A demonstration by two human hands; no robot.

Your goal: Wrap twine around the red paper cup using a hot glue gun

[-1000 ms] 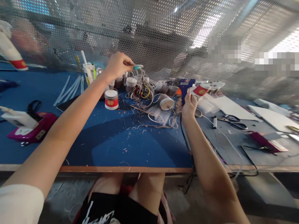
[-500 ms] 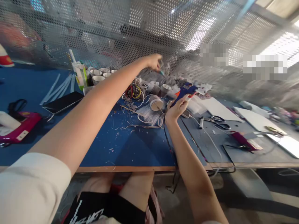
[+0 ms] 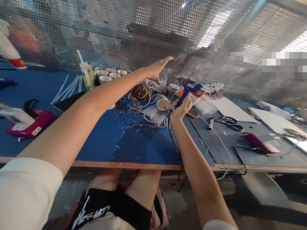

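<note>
My left hand (image 3: 157,69) reaches across the table toward the perforated mesh, thumb and fingers apart, with nothing visible in it. Tangled cords and clear plastic lie below it. My right hand (image 3: 181,110) grips a blue hot glue gun (image 3: 188,90) with an orange-red part. Beside that hand, a paper cup (image 3: 163,103) lies on its side with a thin stick or string in its mouth. Clear thin sticks (image 3: 155,115) and loose twine lie under the cup.
Several paper cups (image 3: 105,79) stand at the back left near glue sticks (image 3: 69,90). A pink power strip (image 3: 39,123) sits at left. Scissors (image 3: 229,120), white boards (image 3: 233,109) and cables lie at right. The mesh (image 3: 144,32) bounds the table's back.
My left hand has opened from a closed shape, its fingers now stretched out. The view has shifted a little, and my right hand still holds the glue gun.
</note>
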